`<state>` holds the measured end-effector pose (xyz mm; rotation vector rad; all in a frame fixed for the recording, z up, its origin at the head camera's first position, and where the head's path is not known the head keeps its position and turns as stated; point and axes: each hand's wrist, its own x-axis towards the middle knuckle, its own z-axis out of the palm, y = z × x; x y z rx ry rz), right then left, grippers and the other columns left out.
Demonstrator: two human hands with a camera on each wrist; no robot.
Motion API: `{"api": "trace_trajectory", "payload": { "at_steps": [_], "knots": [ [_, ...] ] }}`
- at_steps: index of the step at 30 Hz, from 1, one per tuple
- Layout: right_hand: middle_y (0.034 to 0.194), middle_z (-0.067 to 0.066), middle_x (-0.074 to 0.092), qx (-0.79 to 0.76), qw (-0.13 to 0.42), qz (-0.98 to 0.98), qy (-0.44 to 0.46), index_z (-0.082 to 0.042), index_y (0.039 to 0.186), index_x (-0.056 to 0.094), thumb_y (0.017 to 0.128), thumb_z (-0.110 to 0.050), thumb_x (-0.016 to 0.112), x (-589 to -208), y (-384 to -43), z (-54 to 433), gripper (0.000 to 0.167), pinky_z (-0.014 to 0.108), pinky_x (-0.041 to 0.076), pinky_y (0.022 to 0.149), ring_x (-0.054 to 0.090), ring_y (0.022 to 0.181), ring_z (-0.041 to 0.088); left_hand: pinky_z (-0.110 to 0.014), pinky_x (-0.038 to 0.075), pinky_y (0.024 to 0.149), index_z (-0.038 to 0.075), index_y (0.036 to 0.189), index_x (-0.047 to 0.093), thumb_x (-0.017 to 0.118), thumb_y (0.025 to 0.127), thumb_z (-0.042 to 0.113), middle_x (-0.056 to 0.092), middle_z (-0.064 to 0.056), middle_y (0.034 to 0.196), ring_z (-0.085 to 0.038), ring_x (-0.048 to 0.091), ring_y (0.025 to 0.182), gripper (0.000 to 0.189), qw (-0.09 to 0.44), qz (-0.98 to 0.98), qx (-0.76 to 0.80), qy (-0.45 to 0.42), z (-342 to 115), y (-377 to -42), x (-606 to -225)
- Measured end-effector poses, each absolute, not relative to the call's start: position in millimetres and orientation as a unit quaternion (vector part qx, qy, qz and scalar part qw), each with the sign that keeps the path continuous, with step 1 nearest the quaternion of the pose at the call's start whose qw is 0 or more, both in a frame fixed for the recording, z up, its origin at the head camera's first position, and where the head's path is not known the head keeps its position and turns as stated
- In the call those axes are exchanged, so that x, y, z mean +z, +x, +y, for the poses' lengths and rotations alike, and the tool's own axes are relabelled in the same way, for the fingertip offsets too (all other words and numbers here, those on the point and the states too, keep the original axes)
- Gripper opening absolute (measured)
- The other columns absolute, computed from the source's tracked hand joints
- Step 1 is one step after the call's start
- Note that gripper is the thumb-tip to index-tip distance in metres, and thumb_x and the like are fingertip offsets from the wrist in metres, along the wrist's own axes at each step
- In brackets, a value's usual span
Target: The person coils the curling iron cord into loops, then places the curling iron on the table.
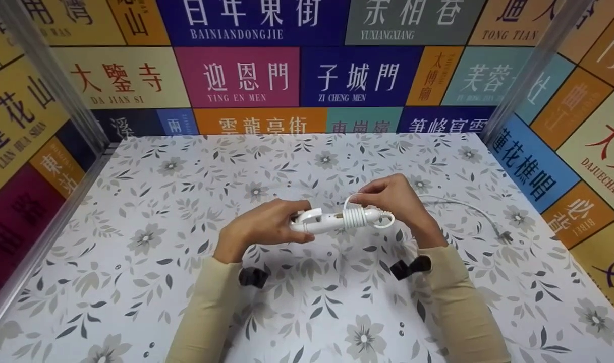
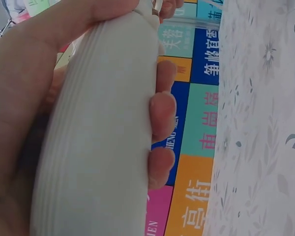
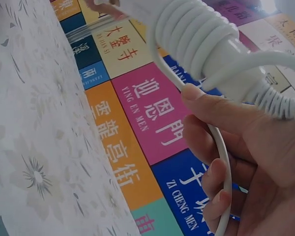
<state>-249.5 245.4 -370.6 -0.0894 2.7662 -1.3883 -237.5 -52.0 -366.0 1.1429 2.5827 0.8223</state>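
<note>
Hands grip white appliance (left) and pinch cord (right), well inside tabletop edges.

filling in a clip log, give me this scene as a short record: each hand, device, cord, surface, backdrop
left grip: holds the white device by its body
right grip: pinches a strand of the cord
device: held above the tablecloth
cord: coiled around one end of the device; a loose length trails on the tablecloth, to the right
surface: floral tablecloth
backdrop: colourful sign panels
</note>
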Motion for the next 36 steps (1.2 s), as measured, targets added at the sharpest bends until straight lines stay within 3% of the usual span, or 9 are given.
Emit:
{"api": "trace_trajectory", "payload": {
  "at_steps": [6, 16, 23, 28, 32, 36],
  "knots": [
    [0.085, 0.000, 0.078, -0.433, 0.033, 0.900, -0.044, -0.017, 0.087, 0.082, 0.074, -0.042, 0.088, -364.5, -245.7, 240.1, 0.029, 0.030, 0.052, 0.072, 0.071, 0.084, 0.024, -0.031, 0.045, 0.071, 0.020, 0.103, 0.062, 0.075, 0.086, 0.039, 0.061, 0.004, 0.087, -0.013, 0.054, 0.075, 0.028, 0.116, 0.881, 0.250, 0.385, -48.0, -237.3, -366.7],
    [0.086, 0.004, 0.078, -0.440, -0.007, 0.894, -0.081, -0.015, 0.087, 0.082, 0.078, -0.032, 0.086, -353.9, -231.3, 226.0, 0.019, 0.025, 0.052, 0.064, 0.067, 0.074, 0.014, -0.032, 0.047, 0.072, 0.020, 0.110, 0.064, 0.073, 0.088, 0.044, 0.066, 0.003, 0.092, -0.014, 0.057, 0.077, 0.034, 0.125, 0.888, 0.237, 0.373, -43.8, -237.1, -368.7],
    [0.088, 0.006, 0.078, -0.440, -0.030, 0.890, -0.114, -0.015, 0.090, 0.082, 0.083, -0.031, 0.083, -349.1, -225.4, 222.3, 0.018, 0.023, 0.049, 0.059, 0.064, 0.069, 0.016, -0.033, 0.047, 0.070, 0.019, 0.116, 0.061, 0.070, 0.090, 0.048, 0.067, 0.000, 0.093, -0.016, 0.058, 0.075, 0.040, 0.104, 0.902, 0.237, 0.345, -42.8, -237.5, -369.5],
    [0.077, 0.003, 0.074, -0.440, -0.042, 0.886, -0.141, -0.015, 0.088, 0.082, 0.090, -0.032, 0.076, -346.2, -222.3, 220.7, 0.018, 0.022, 0.036, 0.051, 0.047, 0.054, 0.012, -0.034, 0.045, 0.067, 0.016, 0.114, 0.061, 0.069, 0.091, 0.048, 0.066, -0.002, 0.088, -0.018, 0.057, 0.073, 0.040, 0.062, 0.912, 0.243, 0.325, -42.9, -237.8, -368.4],
    [0.063, -0.001, 0.061, -0.450, -0.046, 0.878, -0.155, -0.014, 0.081, 0.081, 0.094, -0.031, 0.071, -346.6, -221.7, 220.1, 0.024, 0.022, 0.024, 0.047, 0.030, 0.048, 0.007, -0.033, 0.044, 0.066, 0.015, 0.116, 0.060, 0.068, 0.092, 0.049, 0.065, -0.003, 0.087, -0.018, 0.055, 0.071, 0.042, 0.051, 0.916, 0.255, 0.306, -44.8, -238.1, -367.2],
    [0.069, 0.001, 0.063, -0.459, -0.041, 0.872, -0.162, -0.015, 0.079, 0.080, 0.096, -0.032, 0.068, -348.9, -222.5, 220.5, 0.027, 0.022, 0.031, 0.048, 0.039, 0.052, 0.008, -0.032, 0.044, 0.065, 0.018, 0.128, 0.058, 0.068, 0.092, 0.050, 0.067, -0.004, 0.091, -0.018, 0.056, 0.072, 0.049, 0.047, 0.918, 0.275, 0.281, -45.4, -239.1, -366.6]
  ]
}}
